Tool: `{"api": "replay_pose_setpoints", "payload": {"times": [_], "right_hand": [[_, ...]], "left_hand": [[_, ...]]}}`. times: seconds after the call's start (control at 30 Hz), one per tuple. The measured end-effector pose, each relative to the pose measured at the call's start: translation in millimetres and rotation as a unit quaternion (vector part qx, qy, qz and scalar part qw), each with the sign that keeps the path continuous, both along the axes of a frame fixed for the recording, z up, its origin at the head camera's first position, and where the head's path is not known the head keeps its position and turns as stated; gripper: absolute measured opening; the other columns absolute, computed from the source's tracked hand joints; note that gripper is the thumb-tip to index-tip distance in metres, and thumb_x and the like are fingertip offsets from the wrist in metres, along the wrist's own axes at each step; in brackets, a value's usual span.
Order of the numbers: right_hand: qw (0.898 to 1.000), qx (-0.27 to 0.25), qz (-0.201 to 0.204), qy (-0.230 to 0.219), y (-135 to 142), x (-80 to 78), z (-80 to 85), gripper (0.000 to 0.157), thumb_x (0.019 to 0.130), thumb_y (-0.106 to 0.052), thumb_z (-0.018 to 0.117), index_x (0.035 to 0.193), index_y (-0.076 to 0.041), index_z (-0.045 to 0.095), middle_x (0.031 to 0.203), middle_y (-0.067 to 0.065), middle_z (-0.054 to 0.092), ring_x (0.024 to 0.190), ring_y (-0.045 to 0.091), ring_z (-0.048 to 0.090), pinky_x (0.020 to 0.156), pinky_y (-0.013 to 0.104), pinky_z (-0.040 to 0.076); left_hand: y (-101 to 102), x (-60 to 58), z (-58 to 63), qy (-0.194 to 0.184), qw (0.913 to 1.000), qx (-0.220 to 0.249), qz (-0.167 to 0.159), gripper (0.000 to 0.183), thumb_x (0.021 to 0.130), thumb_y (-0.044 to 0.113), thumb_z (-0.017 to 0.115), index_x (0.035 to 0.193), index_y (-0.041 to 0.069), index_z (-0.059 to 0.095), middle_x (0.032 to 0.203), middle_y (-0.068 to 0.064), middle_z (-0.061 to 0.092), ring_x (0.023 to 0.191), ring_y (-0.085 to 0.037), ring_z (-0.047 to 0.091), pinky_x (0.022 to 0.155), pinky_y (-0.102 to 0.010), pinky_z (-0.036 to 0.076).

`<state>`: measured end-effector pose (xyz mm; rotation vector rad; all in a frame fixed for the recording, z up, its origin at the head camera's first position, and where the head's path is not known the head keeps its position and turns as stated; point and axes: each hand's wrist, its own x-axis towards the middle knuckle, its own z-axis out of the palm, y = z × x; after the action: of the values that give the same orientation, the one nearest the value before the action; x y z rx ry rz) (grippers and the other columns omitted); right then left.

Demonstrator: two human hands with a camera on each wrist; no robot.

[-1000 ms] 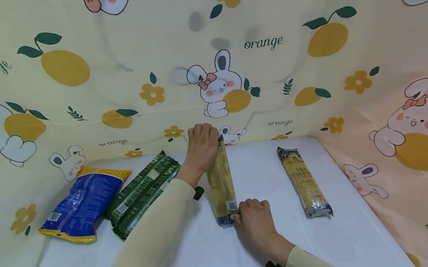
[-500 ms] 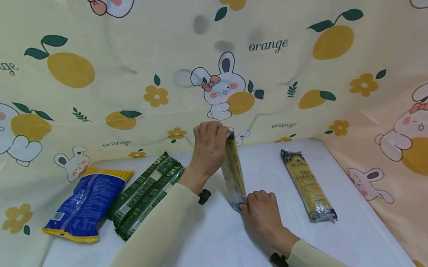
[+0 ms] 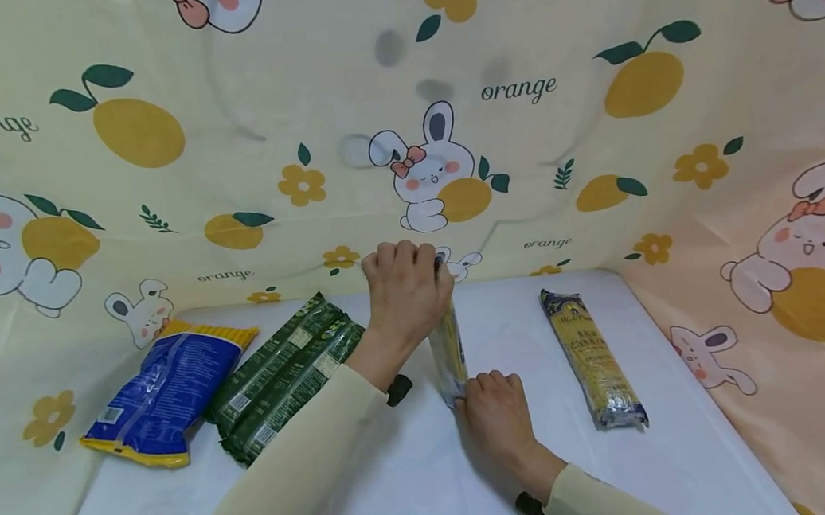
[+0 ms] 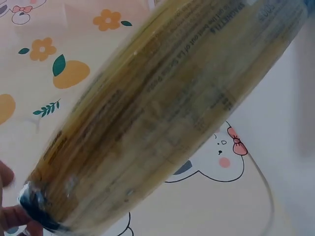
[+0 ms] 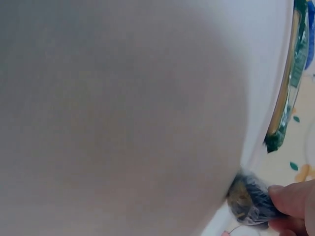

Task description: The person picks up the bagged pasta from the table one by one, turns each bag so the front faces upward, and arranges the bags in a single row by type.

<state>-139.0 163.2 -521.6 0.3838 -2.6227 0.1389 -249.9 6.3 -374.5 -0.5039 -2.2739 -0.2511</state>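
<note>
A clear-wrapped pack of spaghetti [image 3: 450, 355] with dark blue ends stands on its narrow edge near the middle of the white table. My left hand [image 3: 410, 297] grips its far end, the fingers bent over the top. At the near end, my right hand [image 3: 499, 423] pinches the wrapper between thumb and fingers. Printed lettering runs along the pasta pack [image 4: 162, 118] in the left wrist view, with fingertips at its blue end. In the right wrist view only the crinkled end of the pack [image 5: 248, 201] shows, held by the thumb [image 5: 290, 199].
Right of the hands lies another yellow pasta pack [image 3: 595, 360]. Two green packs [image 3: 284, 378] lie side by side under the left forearm's line, partly hidden by the sleeve. Beside them is a blue and yellow bag [image 3: 167, 394]. A patterned cloth [image 3: 285, 83] hangs behind the white table [image 3: 414, 489].
The spaghetti pack has turned from its broad face onto its narrow edge and shifted slightly right and away. Both hands moved with it, keeping their hold; the left hand now covers more of the far end.
</note>
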Motion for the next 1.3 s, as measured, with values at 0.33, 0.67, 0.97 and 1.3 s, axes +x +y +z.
{"api": "replay_pose_setpoints", "payload": {"times": [0.33,0.67,0.97,1.3], "right_hand": [[0.998,-0.008,0.056,0.007,-11.8,6.1,0.4,0.036,0.089,-0.036,0.084,0.08,-0.013,0.059,0.074,0.001,0.056,0.074,0.023,0.054,0.073,0.04,0.04],[0.982,-0.069,0.031,-0.172,3.4,-20.9,6.6,0.027,0.101,-0.035,0.07,0.103,-0.009,0.073,0.096,0.005,0.068,0.091,0.024,0.056,0.083,0.048,0.045],[0.96,-0.133,0.047,-0.24,-0.2,-28.7,5.1,0.02,0.103,-0.025,0.068,0.086,-0.014,0.062,0.081,-0.004,0.058,0.082,0.017,0.045,0.077,0.038,0.037],[0.993,-0.053,0.034,-0.102,-3.0,8.6,15.9,0.024,0.099,-0.022,0.073,0.081,-0.014,0.06,0.073,-0.005,0.052,0.075,0.015,0.041,0.072,0.033,0.034]], "left_hand": [[-27.7,-10.3,-1.6,-0.081,0.9949,0.039,-0.046,0.022,0.108,0.029,0.061,0.111,0.009,0.071,0.101,-0.012,0.075,0.099,-0.034,0.059,0.08,-0.049,0.045],[-67.1,-19.4,-10.1,-0.279,0.9214,0.222,-0.155,0.016,0.111,0.022,0.055,0.114,0.011,0.065,0.11,-0.009,0.071,0.111,-0.027,0.051,0.092,-0.046,0.049],[-62.9,-20.4,-24.9,-0.144,0.9717,0.156,-0.104,0.017,0.109,0.023,0.059,0.114,0.01,0.069,0.114,-0.011,0.07,0.104,-0.032,0.054,0.091,-0.048,0.047],[-55.8,-27.5,-43.7,0.004,0.9988,0.044,-0.022,0.019,0.111,0.019,0.054,0.108,0.007,0.067,0.11,-0.013,0.066,0.099,-0.035,0.058,0.084,-0.05,0.046]]}}
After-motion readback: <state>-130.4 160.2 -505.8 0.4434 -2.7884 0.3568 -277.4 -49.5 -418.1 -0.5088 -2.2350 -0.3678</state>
